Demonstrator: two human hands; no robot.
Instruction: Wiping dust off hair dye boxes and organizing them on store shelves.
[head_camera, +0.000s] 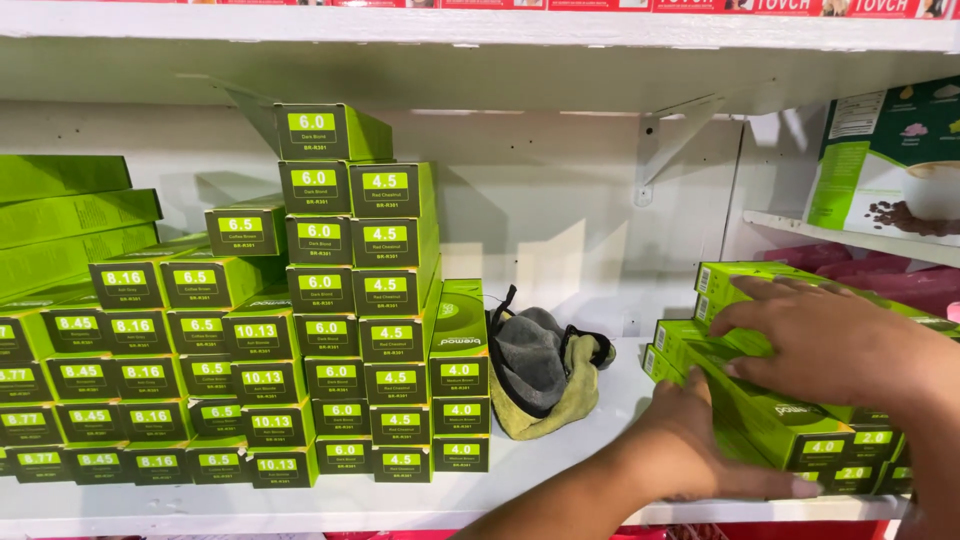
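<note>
**Both hands on a stack of green boxes at the right end of the shelf**

A small stack of long green cartons (775, 415) lies at the right end of a white shelf (560, 470), their short label ends turned to the front. The left hand (690, 440) comes up from below and lies against the near side of the stack, thumb stretched along the lower edge of the front carton and fingers hidden behind the boxes, so I cannot tell how they sit. The right hand (825, 340) rests palm down on top of the stack; its fingers (745, 315) are spread and extended leftward, the tips pressing on the upper cartons.

Just left of the stack, apart from it, a crumpled grey and yellow cloth (545, 375) with a dark strap lies on the bare shelf. Beyond the cloth stands a big pile of matching green boxes (330, 330), stacked in columns of uneven height with numbered label ends facing out; the tallest column reaches nearly to the upper shelf (480, 30). More green cartons lie sideways at the far left edge. A white bracket (670, 140) holds the upper shelf against the back wall. To the right, on a higher side shelf, stands a white and green package (885, 160).
</note>
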